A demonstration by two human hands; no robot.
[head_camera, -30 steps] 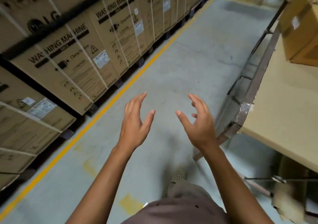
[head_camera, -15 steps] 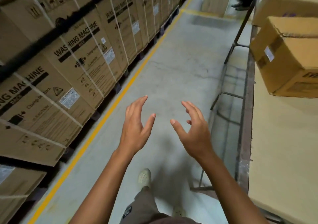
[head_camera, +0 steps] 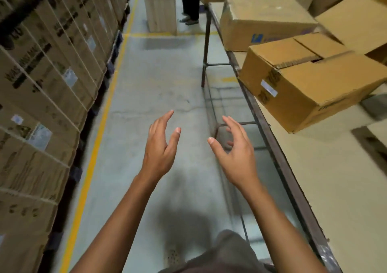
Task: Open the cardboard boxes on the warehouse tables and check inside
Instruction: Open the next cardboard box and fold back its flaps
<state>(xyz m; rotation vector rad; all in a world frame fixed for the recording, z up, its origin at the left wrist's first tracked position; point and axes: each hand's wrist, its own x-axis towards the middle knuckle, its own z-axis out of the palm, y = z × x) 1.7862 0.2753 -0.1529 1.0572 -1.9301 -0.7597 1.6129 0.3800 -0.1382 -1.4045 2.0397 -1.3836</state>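
Note:
My left hand [head_camera: 160,147] and my right hand [head_camera: 235,153] hover over the aisle floor, fingers spread and relaxed, holding nothing. To the right runs a long table [head_camera: 326,178] covered in cardboard sheet. On it a brown cardboard box [head_camera: 310,84] sits nearest, its top flaps folded down with a small gap between them. Behind it lies a larger, closed box [head_camera: 261,19], and another box [head_camera: 360,19] stands at the far right. Both hands are left of the table and well short of the nearest box.
Stacked washing-machine cartons [head_camera: 46,73] line the left, with a yellow floor line [head_camera: 98,130] beside them. A pale wooden crate [head_camera: 161,4] stands at the aisle's far end, and a person's legs [head_camera: 191,2] are beside it. More boxes are piled behind the table.
The view has moved forward along the aisle and tilted up. The boxes on the table are nearer and more of them show. My hands keep the same spread pose.

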